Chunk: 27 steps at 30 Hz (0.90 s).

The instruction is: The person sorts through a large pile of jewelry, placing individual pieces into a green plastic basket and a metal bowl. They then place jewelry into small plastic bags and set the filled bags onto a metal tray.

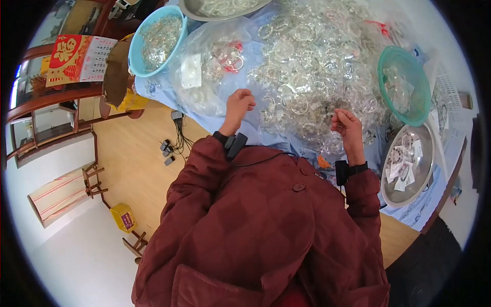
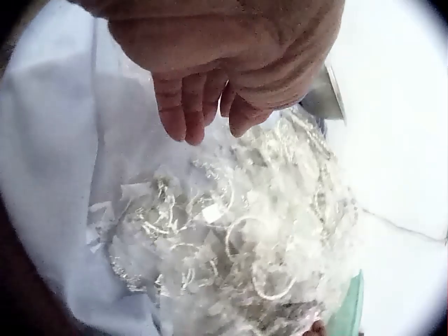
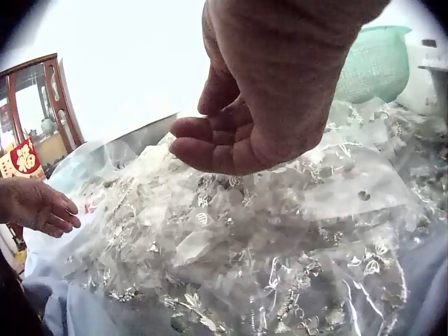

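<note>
Bagged jewellery (image 1: 302, 77) heaped mid-table (image 1: 415, 211); 1 basin (image 1: 132, 53) at left edge; 1 basket (image 1: 422, 102) and 1 bowl (image 1: 425, 166) near right edge.

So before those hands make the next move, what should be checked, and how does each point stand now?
1. Left hand free: ok, nothing visible in it.
2. Right hand free: cannot tell, something small could be hidden.
3. Pile of bagged jewelry within reach: ok, the right hand is over it.
4. Pile sorted: not ok, it lies jumbled.
5. Green basket clear of both hands: ok, it stands apart.
</note>
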Each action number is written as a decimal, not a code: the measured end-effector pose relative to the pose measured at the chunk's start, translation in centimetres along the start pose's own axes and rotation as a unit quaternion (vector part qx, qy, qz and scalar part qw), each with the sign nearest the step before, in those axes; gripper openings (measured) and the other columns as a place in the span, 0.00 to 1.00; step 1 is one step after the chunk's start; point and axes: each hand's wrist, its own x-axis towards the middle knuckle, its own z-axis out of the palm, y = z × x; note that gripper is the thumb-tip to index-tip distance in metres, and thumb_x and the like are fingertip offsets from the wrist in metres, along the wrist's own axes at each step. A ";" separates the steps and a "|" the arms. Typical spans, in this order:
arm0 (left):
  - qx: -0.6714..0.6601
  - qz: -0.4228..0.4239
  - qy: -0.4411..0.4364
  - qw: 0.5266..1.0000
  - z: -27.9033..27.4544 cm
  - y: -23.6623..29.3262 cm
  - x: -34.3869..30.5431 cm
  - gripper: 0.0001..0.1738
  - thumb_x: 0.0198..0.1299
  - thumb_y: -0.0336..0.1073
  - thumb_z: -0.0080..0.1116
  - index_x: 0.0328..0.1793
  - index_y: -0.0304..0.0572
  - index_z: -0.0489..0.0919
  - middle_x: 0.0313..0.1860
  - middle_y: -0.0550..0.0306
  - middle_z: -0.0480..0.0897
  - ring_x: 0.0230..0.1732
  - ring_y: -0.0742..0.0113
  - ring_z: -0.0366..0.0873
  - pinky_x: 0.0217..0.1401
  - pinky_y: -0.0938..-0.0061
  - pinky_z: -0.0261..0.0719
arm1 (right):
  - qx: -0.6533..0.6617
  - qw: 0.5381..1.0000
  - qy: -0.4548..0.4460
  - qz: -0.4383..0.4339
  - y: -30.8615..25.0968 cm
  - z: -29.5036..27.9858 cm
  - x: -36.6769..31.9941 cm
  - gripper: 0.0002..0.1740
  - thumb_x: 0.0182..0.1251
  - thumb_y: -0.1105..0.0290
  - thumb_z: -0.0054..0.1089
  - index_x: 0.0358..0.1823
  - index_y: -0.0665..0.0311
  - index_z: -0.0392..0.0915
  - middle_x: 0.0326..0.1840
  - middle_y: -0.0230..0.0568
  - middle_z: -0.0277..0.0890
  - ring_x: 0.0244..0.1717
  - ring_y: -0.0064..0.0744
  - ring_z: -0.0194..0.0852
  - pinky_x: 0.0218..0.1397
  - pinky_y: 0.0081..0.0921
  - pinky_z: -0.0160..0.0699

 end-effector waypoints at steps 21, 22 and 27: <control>0.507 0.200 -0.100 0.832 4.6 -1.4 -2.6 0.45 0.39 0.38 0.65 0.66 0.42 0.56 0.54 0.38 0.65 0.51 0.44 0.70 0.52 0.60 0.71 | -0.373 0.925 -0.052 0.050 3.8 -5.3 -7.8 0.13 0.56 0.66 0.59 0.40 0.65 0.77 0.22 0.34 0.76 0.21 0.23 0.73 0.26 0.20 0.69; 0.489 0.175 -0.098 0.849 4.7 -1.4 -2.4 0.45 0.40 0.37 0.64 0.66 0.42 0.56 0.54 0.39 0.66 0.51 0.44 0.70 0.52 0.60 0.71 | -0.410 0.908 -0.068 0.048 4.0 -4.9 -8.1 0.13 0.54 0.66 0.60 0.39 0.64 0.77 0.21 0.35 0.76 0.20 0.24 0.73 0.25 0.21 0.69; 0.444 0.248 -0.077 0.858 4.7 -2.3 -1.1 0.36 0.43 0.33 0.60 0.62 0.39 0.63 0.52 0.42 0.70 0.47 0.48 0.73 0.46 0.62 0.74 | -0.616 0.780 -0.097 -0.054 4.6 -4.7 -8.0 0.13 0.49 0.68 0.62 0.39 0.58 0.78 0.21 0.42 0.76 0.25 0.40 0.76 0.26 0.30 0.70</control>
